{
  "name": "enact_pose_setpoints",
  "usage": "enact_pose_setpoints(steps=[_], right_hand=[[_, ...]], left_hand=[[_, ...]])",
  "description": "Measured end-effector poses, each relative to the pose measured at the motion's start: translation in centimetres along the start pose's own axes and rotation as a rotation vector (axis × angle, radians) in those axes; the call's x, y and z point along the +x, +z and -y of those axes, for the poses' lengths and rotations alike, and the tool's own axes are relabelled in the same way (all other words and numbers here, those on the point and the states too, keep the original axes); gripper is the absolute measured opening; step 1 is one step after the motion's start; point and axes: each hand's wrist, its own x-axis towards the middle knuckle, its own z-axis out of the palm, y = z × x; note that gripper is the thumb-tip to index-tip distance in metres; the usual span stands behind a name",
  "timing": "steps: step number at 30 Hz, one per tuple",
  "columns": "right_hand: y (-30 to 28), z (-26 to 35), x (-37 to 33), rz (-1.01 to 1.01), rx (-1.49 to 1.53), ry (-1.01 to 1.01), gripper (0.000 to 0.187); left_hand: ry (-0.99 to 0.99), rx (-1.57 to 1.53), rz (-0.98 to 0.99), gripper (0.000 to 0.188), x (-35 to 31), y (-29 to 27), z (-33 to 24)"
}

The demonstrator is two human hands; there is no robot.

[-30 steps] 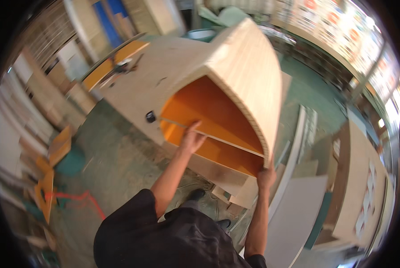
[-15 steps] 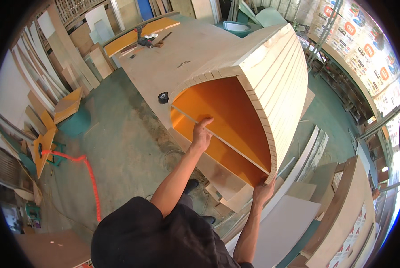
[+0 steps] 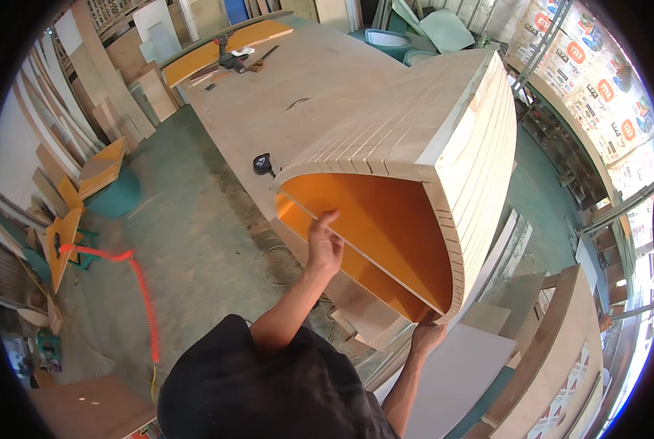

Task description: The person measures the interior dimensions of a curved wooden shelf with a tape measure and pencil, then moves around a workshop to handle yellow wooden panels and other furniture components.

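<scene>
A large curved wooden cabinet body (image 3: 480, 132) with slotted, bendable sides lies on a plywood-topped workbench, its open end toward me. Its inside (image 3: 385, 212) is orange, and a thin shelf board (image 3: 374, 261) runs across it, its pale front edge facing me. My left hand (image 3: 326, 245) is closed around that edge, thumb above it and fingers below. At the lower right corner, my right hand (image 3: 428, 336) grips the cabinet from underneath; its fingertips are partly hidden. A black tape measure (image 3: 262, 163) sits on the bench beside the cabinet's left edge.
A cordless drill (image 3: 230, 58) lies on the far bench near an orange curved panel (image 3: 224, 51). A red coiled hose (image 3: 145, 300) hangs at left, by a teal tub (image 3: 115, 194). Boards and sheets (image 3: 458, 373) lean at lower right; timber lines the left wall.
The cabinet's open end has tipped down, so more of its slotted top shows. Both hands have moved slightly lower with it and keep their holds.
</scene>
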Motion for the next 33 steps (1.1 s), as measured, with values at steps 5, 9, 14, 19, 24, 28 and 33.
enact_pose_setpoints(steps=[5,9,14,19,24,28,33], right_hand=[[0.0,0.0,0.0,0.005,-0.004,0.056,0.026],[-0.3,0.8,0.2,0.027,0.037,0.092,0.023],[0.0,2.0,0.3,-0.034,0.028,0.106,0.019],[1.6,0.4,3.1,-0.042,0.192,0.062,0.039],[5.2,-1.4,9.6,-0.032,-0.051,0.124,0.061],[8.7,-1.5,17.4,-0.054,-0.134,0.255,0.059],[11.1,-3.4,27.6,-0.094,-0.217,0.340,0.053]], left_hand=[[0.021,-0.132,-0.021,0.018,2.4,0.5,-3.0],[0.038,-0.071,-0.054,0.024,4.1,0.7,-2.2],[0.137,0.119,-0.135,0.032,4.5,-0.4,-0.8],[0.120,0.174,-0.062,0.042,5.8,0.3,0.3],[-0.062,0.100,0.107,0.039,14.2,6.3,2.2],[-0.119,0.111,0.115,0.036,21.5,11.3,5.8],[-0.129,0.144,0.007,0.042,28.8,17.7,12.5]])
